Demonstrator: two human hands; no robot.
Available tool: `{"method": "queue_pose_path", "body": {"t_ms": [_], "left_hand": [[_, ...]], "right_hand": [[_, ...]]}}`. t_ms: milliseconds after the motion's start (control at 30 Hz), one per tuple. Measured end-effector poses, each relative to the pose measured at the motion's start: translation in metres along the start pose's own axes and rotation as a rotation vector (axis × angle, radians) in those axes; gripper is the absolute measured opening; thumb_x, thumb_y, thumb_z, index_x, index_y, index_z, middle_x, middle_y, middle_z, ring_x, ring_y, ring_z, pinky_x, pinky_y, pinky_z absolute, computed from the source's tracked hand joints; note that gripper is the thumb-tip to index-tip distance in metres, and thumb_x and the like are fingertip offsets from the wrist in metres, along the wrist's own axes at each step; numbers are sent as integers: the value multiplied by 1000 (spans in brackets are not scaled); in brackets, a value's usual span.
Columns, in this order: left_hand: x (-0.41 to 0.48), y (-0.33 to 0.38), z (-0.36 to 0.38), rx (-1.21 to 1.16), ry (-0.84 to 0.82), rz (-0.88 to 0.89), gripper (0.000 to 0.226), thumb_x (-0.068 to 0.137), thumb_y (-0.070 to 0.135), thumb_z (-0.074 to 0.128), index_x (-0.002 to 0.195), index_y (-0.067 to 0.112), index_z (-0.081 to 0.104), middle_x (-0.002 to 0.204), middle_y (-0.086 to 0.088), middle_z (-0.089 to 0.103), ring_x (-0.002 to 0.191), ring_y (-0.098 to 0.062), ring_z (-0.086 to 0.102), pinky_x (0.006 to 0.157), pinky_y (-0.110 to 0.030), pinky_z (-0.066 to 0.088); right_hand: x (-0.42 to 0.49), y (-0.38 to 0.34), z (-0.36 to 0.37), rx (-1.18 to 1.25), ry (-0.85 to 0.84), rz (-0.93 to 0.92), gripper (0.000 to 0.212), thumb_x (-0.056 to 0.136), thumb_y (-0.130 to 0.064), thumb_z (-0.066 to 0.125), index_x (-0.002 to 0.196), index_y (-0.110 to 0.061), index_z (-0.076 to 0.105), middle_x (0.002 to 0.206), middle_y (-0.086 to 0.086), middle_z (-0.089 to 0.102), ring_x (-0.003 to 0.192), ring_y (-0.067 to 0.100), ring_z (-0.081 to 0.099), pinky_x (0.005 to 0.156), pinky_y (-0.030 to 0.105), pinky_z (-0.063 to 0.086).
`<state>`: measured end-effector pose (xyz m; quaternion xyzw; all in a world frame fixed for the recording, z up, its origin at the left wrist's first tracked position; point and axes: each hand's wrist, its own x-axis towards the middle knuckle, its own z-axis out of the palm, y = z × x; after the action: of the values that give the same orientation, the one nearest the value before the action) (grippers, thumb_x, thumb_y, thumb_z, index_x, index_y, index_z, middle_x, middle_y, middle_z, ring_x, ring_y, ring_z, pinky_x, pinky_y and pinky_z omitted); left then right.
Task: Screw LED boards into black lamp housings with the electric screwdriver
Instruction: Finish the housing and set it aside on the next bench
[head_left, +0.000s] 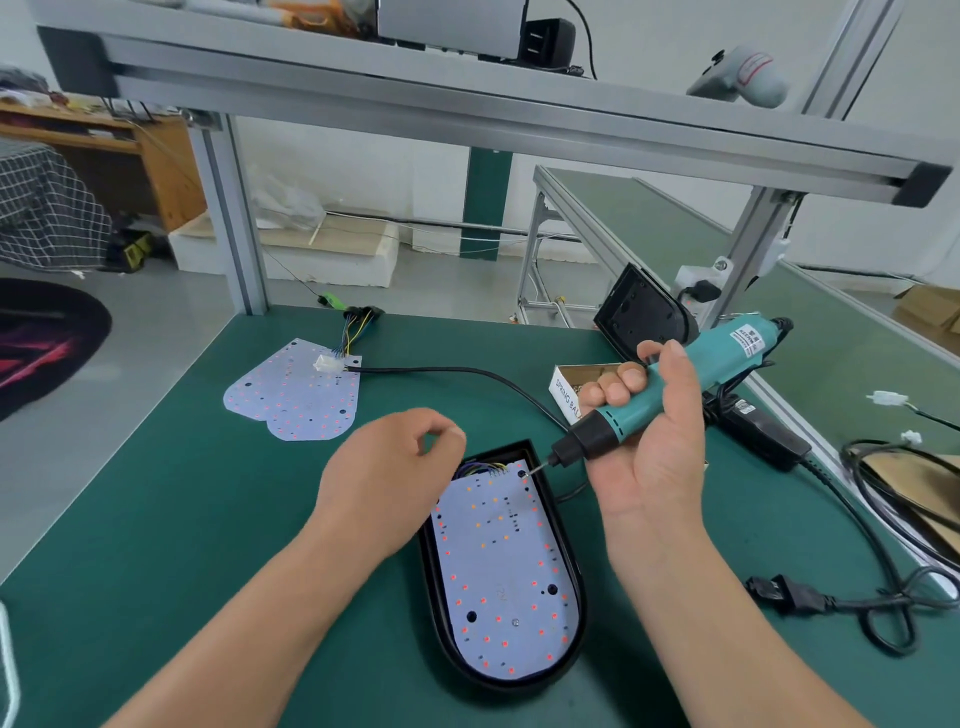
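A black lamp housing (563, 551) lies on the green bench with a white LED board (506, 577) seated inside it. My right hand (654, 447) grips the teal electric screwdriver (670, 397), and its bit tip touches the board's far right corner. My left hand (395, 467) hovers at the housing's far left corner with fingers curled, thumb and forefinger close together; whether it pinches a screw cannot be seen. Two more LED boards (293, 397) with coloured wires lie further back on the left. A second black housing (641, 312) stands tilted at the back right.
A small open cardboard box (571, 387) sits behind my right hand. Black power cables and a plug (795, 595) trail along the right side. An aluminium frame post (234, 218) rises at the bench's far left corner, with a shelf beam overhead.
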<state>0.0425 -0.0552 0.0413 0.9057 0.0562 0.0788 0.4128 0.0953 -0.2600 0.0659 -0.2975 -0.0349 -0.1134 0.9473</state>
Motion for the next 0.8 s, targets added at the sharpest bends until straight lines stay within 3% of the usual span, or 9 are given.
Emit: {"method": "queue_pose_path", "body": {"t_ms": [133,233,300,400,533,700,800], "left_hand": [[5,-2,8,161,-121,-48,51,78,81,60,88,33,73,87,8,57,76,-10,62,66,-30,49],[8,-1,18,161,-180,-63,69,67,80,63,68,12,57,74,0,50,59,-20,51,57,-32,42],[9,0,19,160,-213,-58,67,67,78,65,61,14,42,67,3,43,54,-19,40,54,-31,31],[12,1,20,144,-253,-40,62,70,71,69,64,19,35,57,9,35,53,-18,34,55,-31,26],[16,1,24,127,-252,-37,57,79,58,76,67,21,34,58,9,33,55,-18,32,55,-31,24],[18,0,25,128,-266,-37,55,81,55,76,70,20,35,64,5,35,58,-20,32,57,-32,25],[20,0,27,123,-271,-42,54,82,54,76,70,20,36,64,4,36,58,-20,34,57,-32,26]], "right_hand": [[2,1,-2,-21,4,-4,15,99,-29,68,101,-16,61,72,-2,47,61,13,46,63,29,49],[6,1,-6,-43,0,-13,14,98,-27,69,102,-15,61,72,-2,47,60,14,46,63,29,48],[9,0,-9,-77,-1,-20,14,98,-25,69,103,-15,61,71,-2,47,60,14,45,63,29,48],[12,1,-13,-124,-16,-42,16,96,-24,71,105,-15,61,71,-1,48,59,15,45,62,30,47],[13,3,-14,-200,-41,-65,18,95,-24,70,104,-14,58,70,1,46,56,16,43,60,31,45],[9,5,-12,-262,-82,-91,11,94,-22,70,90,-19,61,67,3,44,53,17,43,56,30,45],[8,7,-12,-290,-104,-93,9,93,-22,69,91,-19,61,67,2,44,53,17,43,56,30,44]]}}
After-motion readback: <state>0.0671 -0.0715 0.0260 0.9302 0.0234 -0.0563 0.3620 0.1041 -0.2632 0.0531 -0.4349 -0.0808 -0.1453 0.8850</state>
